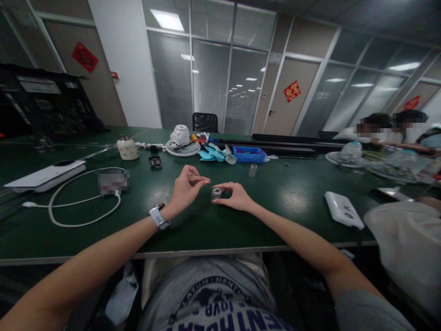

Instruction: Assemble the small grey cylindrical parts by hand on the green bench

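My right hand [237, 196] grips a small round metal cylinder [217, 195] between thumb and fingers, low over the green table [193, 234]. Its top face shows dark holes, and it looks like a small motor part. Just left of it, my left hand [189, 186] has thumb and fingertips pinched together, pointing toward the cylinder. Whatever is between those tips is too small to make out. A second metal cylinder [253, 170] stands upright on the table beyond my right hand.
Farther back lie a white fan body [181, 137], blue fan blades [212, 152] and a blue basket [250, 155]. To the left are a floral jar [127, 148], a white cable [86, 224] and a white device [44, 177]. A white power bank [343, 210] lies right; people sit beyond.
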Demonstrator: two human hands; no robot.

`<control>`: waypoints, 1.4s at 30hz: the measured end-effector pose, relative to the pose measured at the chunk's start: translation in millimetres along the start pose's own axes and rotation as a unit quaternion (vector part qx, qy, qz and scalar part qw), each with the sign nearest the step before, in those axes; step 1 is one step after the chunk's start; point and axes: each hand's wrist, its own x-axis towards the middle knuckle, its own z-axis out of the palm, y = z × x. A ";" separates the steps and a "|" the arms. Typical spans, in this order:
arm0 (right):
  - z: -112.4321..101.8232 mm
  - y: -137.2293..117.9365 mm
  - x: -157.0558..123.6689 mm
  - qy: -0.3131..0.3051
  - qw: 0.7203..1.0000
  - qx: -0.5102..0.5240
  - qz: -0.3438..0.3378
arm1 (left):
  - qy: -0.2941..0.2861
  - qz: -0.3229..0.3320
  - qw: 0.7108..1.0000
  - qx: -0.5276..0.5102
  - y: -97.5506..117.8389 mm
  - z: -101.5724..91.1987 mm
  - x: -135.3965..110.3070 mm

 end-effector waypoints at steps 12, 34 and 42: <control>-114.6 109.4 -1.6 0.239 0.895 -0.246 0.285 | -0.174 -0.102 0.979 -0.021 -33.3 3.3 -5.6; 11.2 2.8 -0.4 -0.030 0.972 -0.207 -0.109 | -0.193 -0.092 0.974 -0.077 -39.0 8.4 -6.9; 24.8 8.6 0.7 -0.038 0.979 -0.177 -0.093 | -0.032 -0.096 0.994 -0.037 -44.6 12.0 -1.9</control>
